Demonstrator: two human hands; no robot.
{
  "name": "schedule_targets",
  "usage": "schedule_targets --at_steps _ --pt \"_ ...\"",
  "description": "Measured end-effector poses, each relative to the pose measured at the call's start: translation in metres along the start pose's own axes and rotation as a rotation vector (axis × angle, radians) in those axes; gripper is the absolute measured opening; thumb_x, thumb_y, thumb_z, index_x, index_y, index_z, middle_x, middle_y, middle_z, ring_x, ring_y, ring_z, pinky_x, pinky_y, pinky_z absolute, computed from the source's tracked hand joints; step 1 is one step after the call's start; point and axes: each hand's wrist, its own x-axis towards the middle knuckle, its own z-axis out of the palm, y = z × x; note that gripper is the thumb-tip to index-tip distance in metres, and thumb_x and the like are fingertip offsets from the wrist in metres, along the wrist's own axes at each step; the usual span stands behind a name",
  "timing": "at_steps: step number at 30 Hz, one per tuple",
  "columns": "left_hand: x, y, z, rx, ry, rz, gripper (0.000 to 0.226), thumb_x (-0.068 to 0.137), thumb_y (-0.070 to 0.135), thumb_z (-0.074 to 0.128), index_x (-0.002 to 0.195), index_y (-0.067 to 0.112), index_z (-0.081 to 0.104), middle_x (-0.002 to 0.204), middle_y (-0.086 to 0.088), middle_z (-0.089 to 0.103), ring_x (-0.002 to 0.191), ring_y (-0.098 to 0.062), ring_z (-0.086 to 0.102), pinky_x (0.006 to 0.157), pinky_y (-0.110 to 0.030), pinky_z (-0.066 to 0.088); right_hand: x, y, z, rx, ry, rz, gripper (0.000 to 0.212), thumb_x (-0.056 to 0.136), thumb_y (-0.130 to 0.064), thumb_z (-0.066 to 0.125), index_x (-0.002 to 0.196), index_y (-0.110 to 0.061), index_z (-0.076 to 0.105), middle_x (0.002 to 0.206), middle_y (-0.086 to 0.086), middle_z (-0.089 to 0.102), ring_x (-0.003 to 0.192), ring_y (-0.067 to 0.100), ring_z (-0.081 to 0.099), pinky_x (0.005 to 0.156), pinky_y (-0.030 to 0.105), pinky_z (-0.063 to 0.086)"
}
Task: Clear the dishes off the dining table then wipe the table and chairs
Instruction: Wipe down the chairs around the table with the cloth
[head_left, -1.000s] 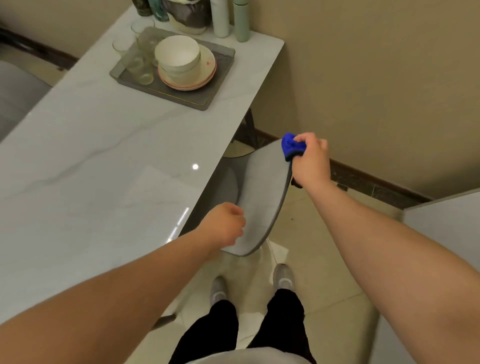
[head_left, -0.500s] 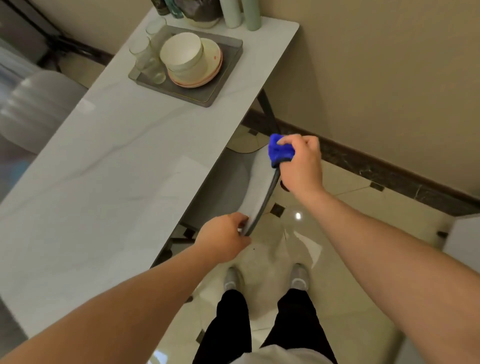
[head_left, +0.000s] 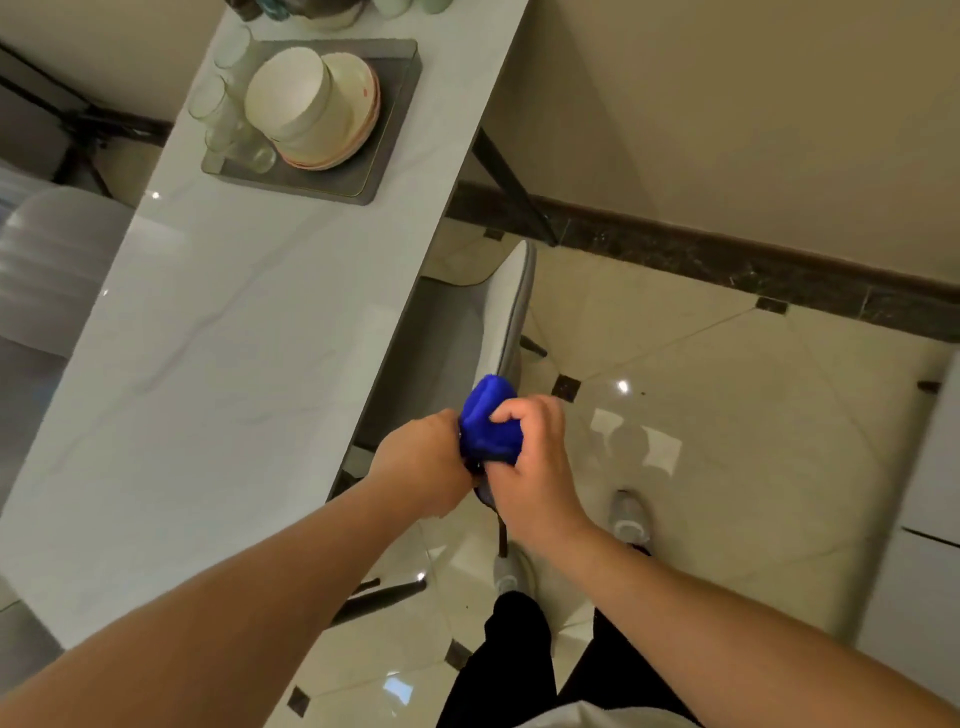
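A grey chair (head_left: 511, 306) stands tucked under the right edge of the white marble dining table (head_left: 234, 338), its backrest seen almost edge-on. My right hand (head_left: 535, 462) grips a bunched blue cloth (head_left: 488, 421) against the near end of the backrest's top edge. My left hand (head_left: 421, 462) holds the same end of the backrest, right beside the cloth, fingers curled round it. At the table's far end a grey tray (head_left: 395, 130) holds stacked white bowls and plates (head_left: 311, 104) and several glasses (head_left: 223, 109).
A second pale chair (head_left: 57, 260) stands on the table's left side. Bottles and a pot sit at the far table edge. A beige wall with a dark skirting board (head_left: 727, 260) runs on the right; a white cabinet (head_left: 924, 519) stands at the right edge. My feet are on glossy tiles.
My right hand has slid the blue cloth along the backrest's top edge towards me, ending beside my left hand. The view has tilted further down.
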Motion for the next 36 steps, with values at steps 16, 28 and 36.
schedule_targets --at_steps 16,28,36 --pt "0.006 0.018 -0.008 0.133 -0.076 -0.01 0.08 0.084 0.018 0.075 0.148 0.035 0.03 0.088 0.007 0.064 0.078 -0.013 0.064 0.076 -0.033 0.062 0.015 0.044 0.032 0.33 0.015 0.725 0.037 0.099 -0.003 0.05 0.123 -0.031 0.044 0.117 -0.003 0.062 0.107 0.016 0.061 0.1 0.038 0.052" --pt "0.01 0.032 -0.008 0.11 -0.093 -0.026 0.086 0.083 0.014 0.074 0.152 0.037 0.027 0.093 0.007 0.063 0.081 -0.014 0.064 0.076 -0.032 0.061 0.157 0.021 -0.029 0.595 0.267 0.637 0.039 0.099 -0.016 0.053 0.133 -0.035 0.045 0.119 0.001 0.06 0.103 0.024 0.063 0.092 0.05 0.056" --pt "0.012 0.031 -0.007 0.094 -0.083 -0.036 0.078 0.082 0.009 0.072 0.145 0.036 0.037 0.094 0.005 0.064 0.084 -0.017 0.064 0.081 -0.035 0.061 0.063 0.072 0.015 0.332 -0.024 0.792 0.04 0.102 -0.01 0.047 0.137 -0.027 0.042 0.116 0.001 0.061 0.103 0.022 0.061 0.097 0.044 0.052"
